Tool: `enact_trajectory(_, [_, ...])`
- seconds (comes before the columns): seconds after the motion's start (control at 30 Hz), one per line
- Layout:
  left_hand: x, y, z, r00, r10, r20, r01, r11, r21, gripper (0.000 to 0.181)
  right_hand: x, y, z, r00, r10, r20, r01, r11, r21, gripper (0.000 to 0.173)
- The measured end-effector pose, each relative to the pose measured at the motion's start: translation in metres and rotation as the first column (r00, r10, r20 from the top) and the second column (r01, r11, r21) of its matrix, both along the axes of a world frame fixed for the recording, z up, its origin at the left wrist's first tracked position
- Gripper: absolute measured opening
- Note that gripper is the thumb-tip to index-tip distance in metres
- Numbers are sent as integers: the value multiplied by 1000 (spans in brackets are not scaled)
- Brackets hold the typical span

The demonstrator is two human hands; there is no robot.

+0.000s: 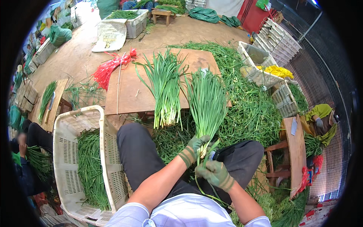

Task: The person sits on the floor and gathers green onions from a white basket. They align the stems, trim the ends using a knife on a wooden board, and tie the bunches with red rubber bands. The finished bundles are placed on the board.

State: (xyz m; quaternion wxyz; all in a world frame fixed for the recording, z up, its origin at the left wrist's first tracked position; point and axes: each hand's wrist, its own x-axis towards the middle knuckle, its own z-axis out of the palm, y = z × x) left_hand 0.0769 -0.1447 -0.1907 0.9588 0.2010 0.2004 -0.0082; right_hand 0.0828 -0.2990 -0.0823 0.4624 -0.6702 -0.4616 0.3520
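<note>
My left hand (198, 147), in a green knit glove, is closed around the pale stem ends of a bunch of green garlic chives (206, 105). The leaves of this bunch fan away from me over the board's near right edge. Just below, my right hand (211, 173), gloved alike, pinches a few loose green stalks that trail down over my lap. Left of the held bunch, another bunch of chives (167, 90) lies on the wooden board (130, 96), its stems overhanging the near edge. Red plastic ties (109, 69) and a thin white stick (119, 85) lie at the board's left.
A white plastic crate (113, 159) with greens stands beside my left leg. Loose chives (244, 107) are heaped right of the board. Co-workers sit at both sides, near boards with a knife (51, 101) and a cleaver (294, 126). More crates (255, 68) stand at upper right.
</note>
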Motion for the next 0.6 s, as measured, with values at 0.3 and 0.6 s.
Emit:
enact_trajectory(0.3, [-7,7,-21,998,-61,26,63,994,-94,26,58,-41,52,666,551,503,138,572,-809,47])
enact_trajectory(0.6, [-12,14,-9,991,-108,82,116,987,-111,28,54,3,-63,891,-35,453,209,917,-340,41])
